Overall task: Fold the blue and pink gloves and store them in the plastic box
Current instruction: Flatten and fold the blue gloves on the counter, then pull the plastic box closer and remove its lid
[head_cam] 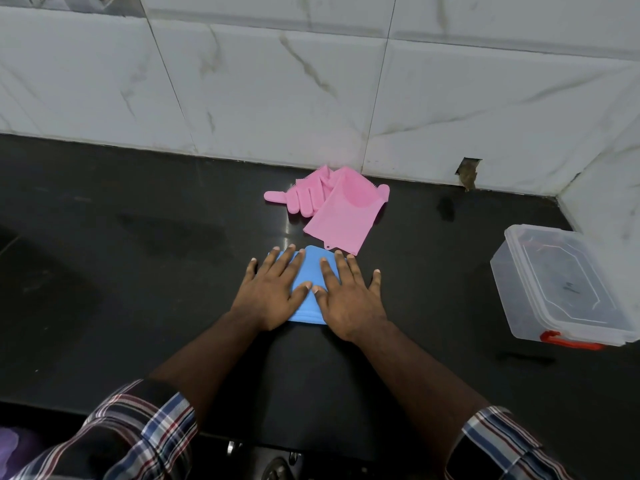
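No brand, label or readable writing anywhere, not on the gloves and not on the box. Count-wise: one folded blue glove bundle (309, 271) in the middle of the frame, can't tell if that's one glove or two stacked. Two pink gloves (332, 202) just above it, overlapping each other near the tiled wall (311, 81), one showing its fingers on the left, the other lying cuff-down toward the blue. One clear plastic box (564, 289) at the right edge, lid on, red latch (571, 341) at its lower end, well apart from the gloves. Two hands, both flat and spread wide, palms down on the blue bundle: left hand (273, 292) covering its left side, right hand (349, 299) its right, thumbs almost touching in the middle. Pressing, not pinching, nothing actually gripped. All sitting on a dark countertop (138, 271). Plaid sleeves (138, 431) rolled up at the bottom corners.
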